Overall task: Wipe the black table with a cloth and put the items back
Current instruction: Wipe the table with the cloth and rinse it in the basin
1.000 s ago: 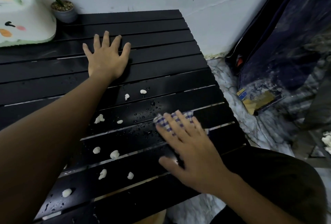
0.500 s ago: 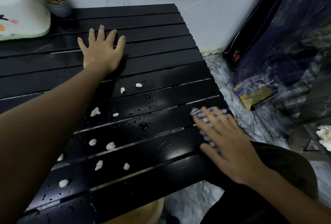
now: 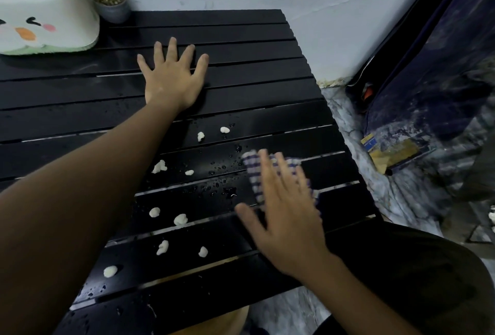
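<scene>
Black table (image 3: 254,85) — nine white crumbs (image 3: 180,219), one cloth (image 3: 254,171).

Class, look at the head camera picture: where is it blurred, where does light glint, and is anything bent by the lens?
Head view: the right hand and the checked cloth are motion-smeared; the left hand is sharp. Dim light glints off water drops on the black table. The wide lens bows the slats.

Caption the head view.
Right hand presses checked cloth on wet black table; left hand lies flat.
</scene>
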